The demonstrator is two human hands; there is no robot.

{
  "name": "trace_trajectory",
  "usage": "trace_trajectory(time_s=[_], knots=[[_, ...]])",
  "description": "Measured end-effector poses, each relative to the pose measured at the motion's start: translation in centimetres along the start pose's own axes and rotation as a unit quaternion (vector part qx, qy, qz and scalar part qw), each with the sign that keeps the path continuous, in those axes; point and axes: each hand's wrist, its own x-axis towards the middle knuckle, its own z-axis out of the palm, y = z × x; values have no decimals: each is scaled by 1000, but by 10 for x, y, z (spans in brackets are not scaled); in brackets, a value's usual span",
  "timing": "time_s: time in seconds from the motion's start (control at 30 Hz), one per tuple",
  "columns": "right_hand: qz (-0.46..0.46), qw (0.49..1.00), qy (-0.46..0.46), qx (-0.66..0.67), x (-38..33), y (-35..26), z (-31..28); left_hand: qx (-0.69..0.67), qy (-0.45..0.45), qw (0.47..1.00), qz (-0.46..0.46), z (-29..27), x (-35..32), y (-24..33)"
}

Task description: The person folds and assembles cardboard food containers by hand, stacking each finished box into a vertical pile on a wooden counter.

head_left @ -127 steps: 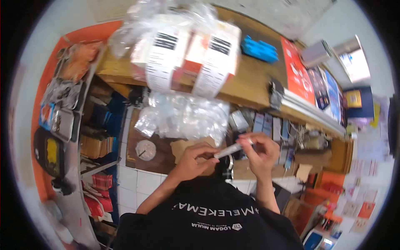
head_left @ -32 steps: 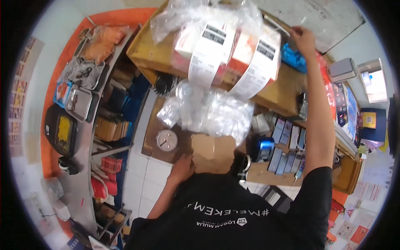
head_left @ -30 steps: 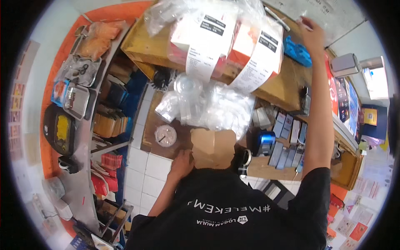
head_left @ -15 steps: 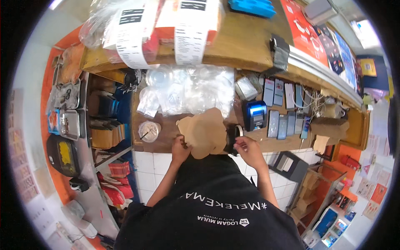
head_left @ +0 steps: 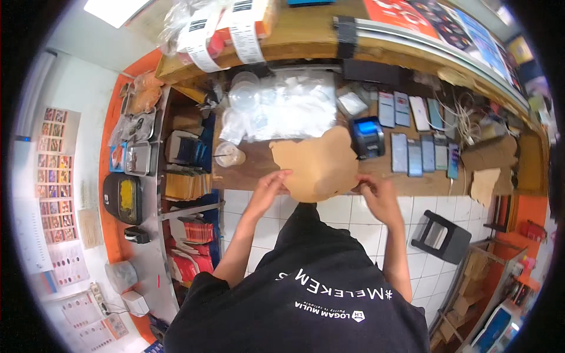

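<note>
Holding a brown paper piece (head_left: pixel 318 165) at the near edge of the wooden bench (head_left: pixel 247 170), both hands working its lower rim. Left hand (head_left: pixel 269 187) curling closed on the paper's lower left edge, fingers pinching it. Right hand (head_left: pixel 376 191) closing on the lower right corner, fingers bent over the edge; exact grip partly hidden. Paper lying flat over the bench front, irregular in outline, upper part reaching toward a heap of clear plastic bags (head_left: pixel 288 109). Sitting just right of the paper, touching or nearly so: a small dark label printer (head_left: pixel 366 136) with a lit blue panel. Lying beyond it in rows along the bench: flat phone-shaped slabs (head_left: pixel 421 138). Standing just left of the paper: a clear plastic cup (head_left: pixel 228 155). Hanging from the upper shelf: white label strips (head_left: pixel 223 32) on bagged boxes. Showing below the bench: white floor tiles and a dark stool (head_left: pixel 440 235), well apart from the right hand. Filling the left: shelves (head_left: pixel 176 182) of stacked goods.
</note>
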Motion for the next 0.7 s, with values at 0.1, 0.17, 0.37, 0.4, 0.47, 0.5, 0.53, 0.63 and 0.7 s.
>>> trace_trajectory(time_s=[0.1,0.17,0.37,0.4,0.47,0.5,0.53,0.63,0.7], knots=[[-62,995,46,-67,-75,-50,-74,-134,-119,984,8,47,-34,74],[-47,996,75,9,-127,-49,-121,-112,-109,974,163,89,-49,100],[-86,931,173,310,-274,-9,-209,53,-294,923,241,257,-36,76],[-82,912,191,354,-296,1,-217,0,-361,911,201,292,-45,86],[-120,863,215,441,-339,22,-228,-79,-438,886,132,348,-75,118],[-115,839,246,471,-361,28,-232,-73,-454,881,110,366,-81,120],[-124,834,265,467,-380,32,-234,-66,-466,878,91,384,-86,123],[-98,723,405,551,-436,62,-240,-12,-476,856,200,457,-112,150],[-98,689,445,563,-466,90,-236,94,-446,793,403,504,-129,166]])
